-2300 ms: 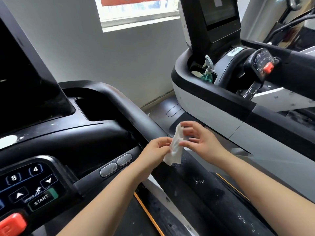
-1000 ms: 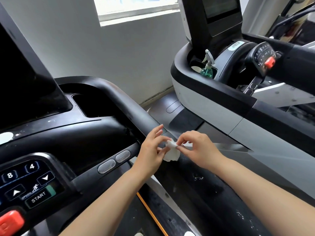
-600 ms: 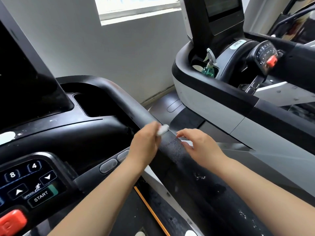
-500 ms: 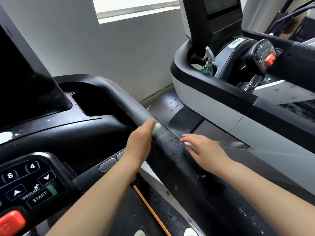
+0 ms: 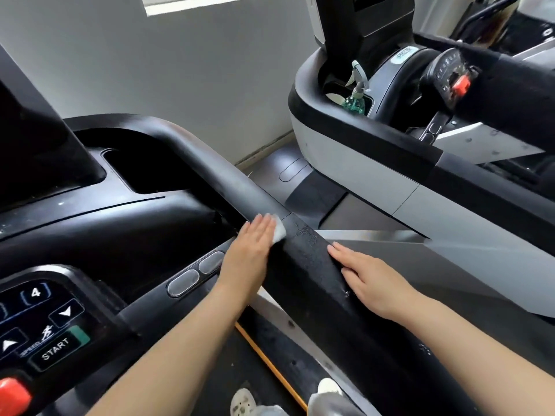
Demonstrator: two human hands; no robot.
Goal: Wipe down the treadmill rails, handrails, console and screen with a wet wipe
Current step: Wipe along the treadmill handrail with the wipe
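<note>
The black right handrail (image 5: 312, 265) of the treadmill runs diagonally from the console toward the lower right. My left hand (image 5: 249, 253) lies flat on its inner side with straight fingers, pressing a folded white wet wipe (image 5: 278, 229) against the rail near a seam. Only the wipe's edge shows past my fingertips. My right hand (image 5: 369, 280) rests flat and open on the outer side of the rail, holding nothing. The console (image 5: 90, 223) with its keypad (image 5: 45, 322) sits at the left, and part of the dark screen (image 5: 27, 145) shows above it.
A second treadmill (image 5: 375, 163) stands close on the right, with a green spray bottle (image 5: 357, 94) in its cup holder. A grey wall is behind. A red stop button (image 5: 12, 397) is at the lower left. The belt and a yellow line (image 5: 270, 367) lie below.
Both hands folded the wipe above the rail, then the right hand let go. My left hand carried the wipe onto the handrail and now presses it flat; my right hand settled on the rail.
</note>
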